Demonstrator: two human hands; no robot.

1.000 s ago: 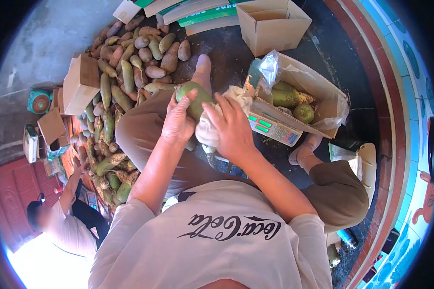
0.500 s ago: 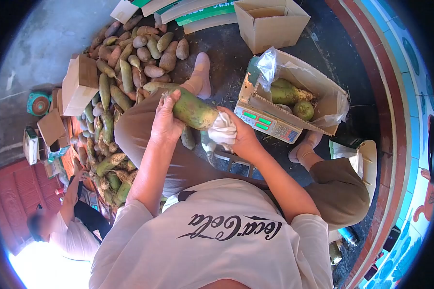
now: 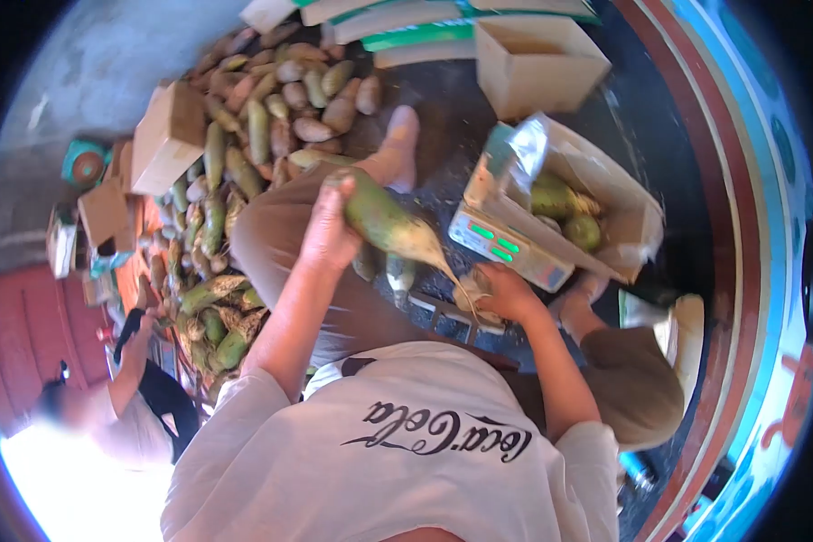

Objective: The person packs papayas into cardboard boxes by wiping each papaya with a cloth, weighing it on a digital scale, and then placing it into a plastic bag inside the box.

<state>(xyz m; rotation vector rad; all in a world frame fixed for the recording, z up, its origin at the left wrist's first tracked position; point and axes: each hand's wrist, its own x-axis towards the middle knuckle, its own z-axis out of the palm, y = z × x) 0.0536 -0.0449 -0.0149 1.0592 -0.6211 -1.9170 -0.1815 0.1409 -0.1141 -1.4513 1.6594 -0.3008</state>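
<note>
My left hand (image 3: 330,230) is wrapped round the thick end of a large green radish (image 3: 379,217), held tilted above my knee. Its pale tapered end and long thin root (image 3: 449,265) point down to the right. My right hand (image 3: 506,294) is closed on a whitish cloth (image 3: 475,294), apart from the radish body and near the root's tip. Under the hands are more radishes, one of them pale-ended (image 3: 400,275), and a small stool frame (image 3: 443,316).
A digital scale (image 3: 506,248) bears an open carton (image 3: 637,203) lined with plastic, with green radishes (image 3: 565,199) inside. Another carton (image 3: 542,77) stands behind. A big radish pile (image 3: 271,126) covers the floor at left. Another person (image 3: 135,397) works at lower left.
My right hand has pulled the cloth off the radish's end and moved down to the right, baring the thin root. The radish has shifted slightly right in view.
</note>
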